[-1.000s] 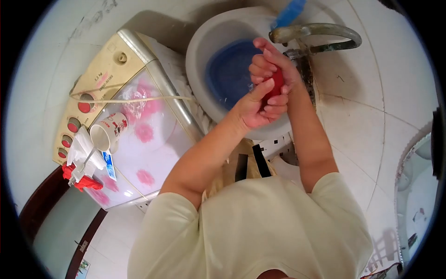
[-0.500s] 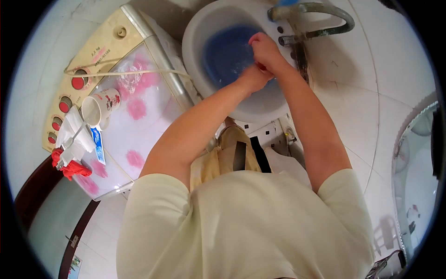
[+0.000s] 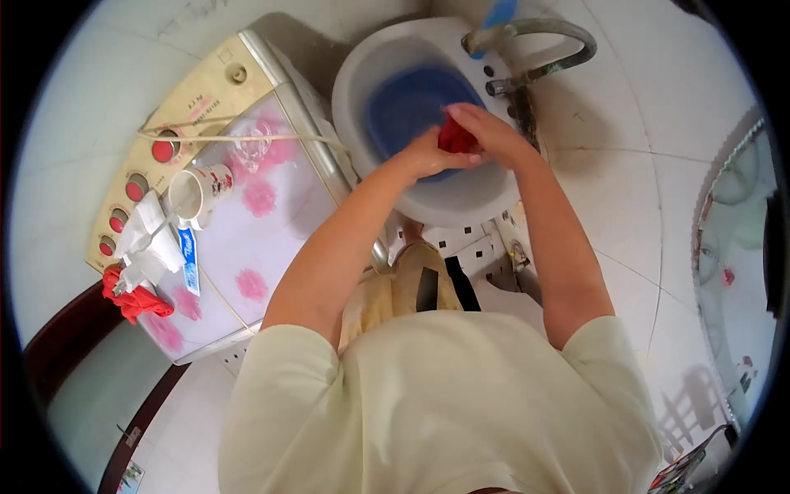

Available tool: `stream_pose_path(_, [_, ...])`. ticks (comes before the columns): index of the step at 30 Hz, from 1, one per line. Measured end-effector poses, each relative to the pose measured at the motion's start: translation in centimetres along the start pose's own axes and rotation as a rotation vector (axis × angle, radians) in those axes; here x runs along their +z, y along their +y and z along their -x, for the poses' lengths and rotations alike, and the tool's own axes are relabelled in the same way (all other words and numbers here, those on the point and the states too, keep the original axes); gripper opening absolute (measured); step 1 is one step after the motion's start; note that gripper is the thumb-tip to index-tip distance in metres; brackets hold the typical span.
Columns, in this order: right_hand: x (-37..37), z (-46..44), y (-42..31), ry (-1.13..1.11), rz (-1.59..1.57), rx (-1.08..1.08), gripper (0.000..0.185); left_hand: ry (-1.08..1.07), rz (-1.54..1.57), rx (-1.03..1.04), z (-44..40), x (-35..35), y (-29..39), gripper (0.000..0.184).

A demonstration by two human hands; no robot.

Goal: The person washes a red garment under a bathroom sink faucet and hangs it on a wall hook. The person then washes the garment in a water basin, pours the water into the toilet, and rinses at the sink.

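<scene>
Over the white washbasin (image 3: 350, 82), both of my hands close around a bunched red cloth (image 3: 454, 138). My left hand (image 3: 429, 156) grips it from the left, thumb and fingers curled about it. From the right, my right hand (image 3: 487, 136) wraps over the other side. Parts of the cloth are hidden behind my fingers. Below them the inside of the washbasin looks blue (image 3: 403, 103); whether that is water or a blue tub I cannot tell.
A curved metal faucet (image 3: 568, 31) stands at the washbasin's right rim, something blue (image 3: 499, 15) near it. At left, a washing machine (image 3: 309, 185) bears a white mug (image 3: 197, 193), a toothpaste box (image 3: 189, 262), white tissue (image 3: 144, 230), another red cloth (image 3: 136, 300) and a cord (image 3: 239, 137).
Both hands have come down slightly and apart from being pressed together, and the red cloth between them now shows. The camera view has shifted a little.
</scene>
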State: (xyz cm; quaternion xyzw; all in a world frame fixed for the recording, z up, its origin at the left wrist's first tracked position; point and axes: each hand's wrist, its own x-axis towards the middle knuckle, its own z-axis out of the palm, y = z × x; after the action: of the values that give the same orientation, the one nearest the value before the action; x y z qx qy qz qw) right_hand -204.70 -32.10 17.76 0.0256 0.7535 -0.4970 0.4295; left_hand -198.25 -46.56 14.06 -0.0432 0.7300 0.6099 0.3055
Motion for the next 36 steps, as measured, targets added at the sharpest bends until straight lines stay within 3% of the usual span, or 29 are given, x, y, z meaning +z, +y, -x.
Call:
stream_pose_path(1, [-0.5, 1.9, -0.7, -0.113, -0.141, 0.054, 0.06, -0.016, 0.184, -0.046, 0.6, -0.2, 0.4, 0.051])
stream_pose_path(3, [-0.9, 4.3, -0.7, -0.124, -0.193, -0.164, 0.065, -0.056, 0.556, -0.138, 1.5, -0.4, 1.1, 0.049])
stream_pose_path(5, [-0.9, 5.2, -0.5, -0.093, -0.213, -0.378, 0.078, 0.035, 0.85, -0.024, 2.5, -0.2, 1.9, 0.042])
stream_pose_path(7, [-0.6, 6.5, -0.2, -0.053, -0.265, -0.418, 0.072, 0.089, 1.146, 0.037, 3.3, -0.3, 2.5, 0.032])
stream_pose_path(10, [-1.0, 7.1, 0.9, 0.004, -0.211, -0.372, 0.059, -0.071, 1.236, 0.154, 4.3, -0.5, 3.3, 0.025])
stream_pose_path(14, [-0.6, 9.2, 0.1, 0.137, -0.273, -0.386, 0.039, -0.129, 1.286, 0.15, 5.5, -0.6, 4.9, 0.022])
stream_pose_path(19, [-0.3, 10.3, -0.2, 0.151, -0.859, -0.473, 0.036, -0.165, 1.418, 0.158, 6.9, -0.5, 7.4, 0.022])
stream_pose_path(21, [-0.2, 10.8, -0.3, 0.113, -1.063, -0.534, 0.036, -0.175, 1.286, 0.24, 6.8, 0.0, 7.7, 0.027])
stream_pose_path(22, [-0.4, 10.7, 0.1, 0.093, -1.06, -0.545, 0.036, -0.18, 1.219, 0.28, 6.7, 0.2, 7.9, 0.03])
stream_pose_path(28, [-0.5, 11.6, 0.4, 0.004, -0.845, -0.495, 0.044, -0.169, 1.012, 0.043, 6.8, 0.8, 10.0, 0.033])
stream_pose_path(31, [-0.9, 12.6, 0.3, -0.114, -0.625, -0.545, 0.056, 0.076, 1.058, 0.217, 6.1, 1.5, 10.2, 0.027])
stream_pose_path(34, [-1.6, 13.3, 1.2, 0.058, -0.217, -0.574, 0.067, 0.261, 0.984, 0.518, 6.0, 1.6, 11.5, 0.026])
stream_pose_path(36, [-2.7, 13.3, 1.9, 0.151, -0.154, -0.609, 0.073, 0.206, 0.9, 0.51, 6.5, 1.7, 12.7, 0.025])
